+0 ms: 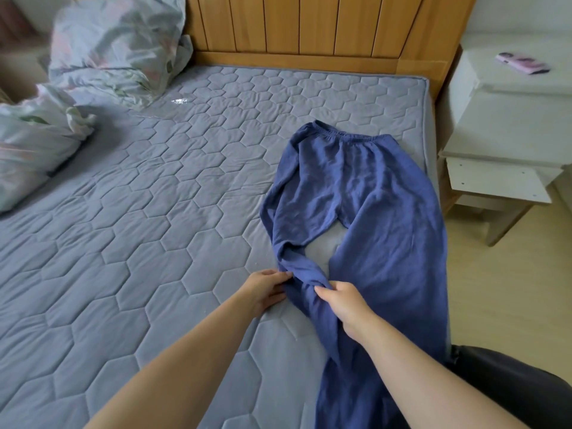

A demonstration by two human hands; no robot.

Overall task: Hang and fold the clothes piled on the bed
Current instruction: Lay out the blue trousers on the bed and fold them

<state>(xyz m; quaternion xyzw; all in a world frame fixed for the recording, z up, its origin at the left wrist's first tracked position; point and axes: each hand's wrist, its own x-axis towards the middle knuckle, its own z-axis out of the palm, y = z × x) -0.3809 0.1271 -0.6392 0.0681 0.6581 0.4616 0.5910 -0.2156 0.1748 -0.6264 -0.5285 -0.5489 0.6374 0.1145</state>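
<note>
Two hands work one pair of blue trousers (371, 193) spread on the right side of the bed (139, 212), waistband toward the far headboard (309, 26), legs running near and off the near edge. My left hand (266, 289) lies with fingers fairly straight, fingertips touching the twisted left leg; my right hand (343, 301) pinches a bunch of that same leg just beside it. I judge the cloth soft, light and limp, likely to slump and crease wherever it is unsupported, so I would take hold at the leg's side seams or the elastic waistband. Bundled floral bedding (117, 48) sits far left. No container holding anything shows; a white nightstand (507, 119) carries a small pink object (523, 63).
</note>
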